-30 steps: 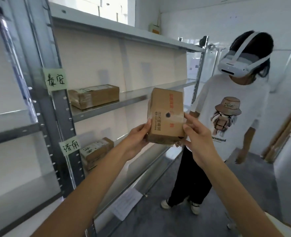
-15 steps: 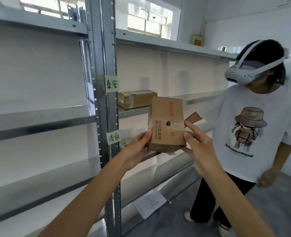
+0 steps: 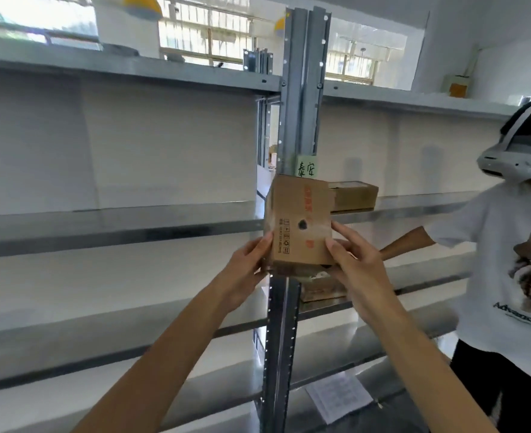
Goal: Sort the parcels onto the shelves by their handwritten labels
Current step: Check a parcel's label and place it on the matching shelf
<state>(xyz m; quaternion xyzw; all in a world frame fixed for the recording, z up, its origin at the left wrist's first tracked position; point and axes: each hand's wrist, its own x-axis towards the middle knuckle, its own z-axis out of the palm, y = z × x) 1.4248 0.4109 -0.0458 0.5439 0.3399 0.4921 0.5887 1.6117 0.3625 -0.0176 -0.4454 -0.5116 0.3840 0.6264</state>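
**Both hands grip the box as the view swings left**

Both hands clamp one cardboard box at mid-frame: the left hand presses its lower left edge, the right hand its lower right edge, fingers closed against the sides. The box stands upright, its printed face with a dark spot toward the camera, in front of the grey upright of the shelving.

Compared with half a second earlier, the grip and the box's pose are unchanged, but the view has turned left. The upright, then left of centre, now runs straight behind the box. The green note with handwritten characters, earlier well left of the box, now sits just above its top edge. A lower green note, visible before, is now hidden behind the box and hands. The second box on the middle shelf, earlier left of the held box, now shows at its right, partly covered. Another box on the shelf below peeks out under the right hand.

The bystander in a white T-shirt and headset has slid to the far right edge, partly cut off. A paper sheet lies at the lower right.
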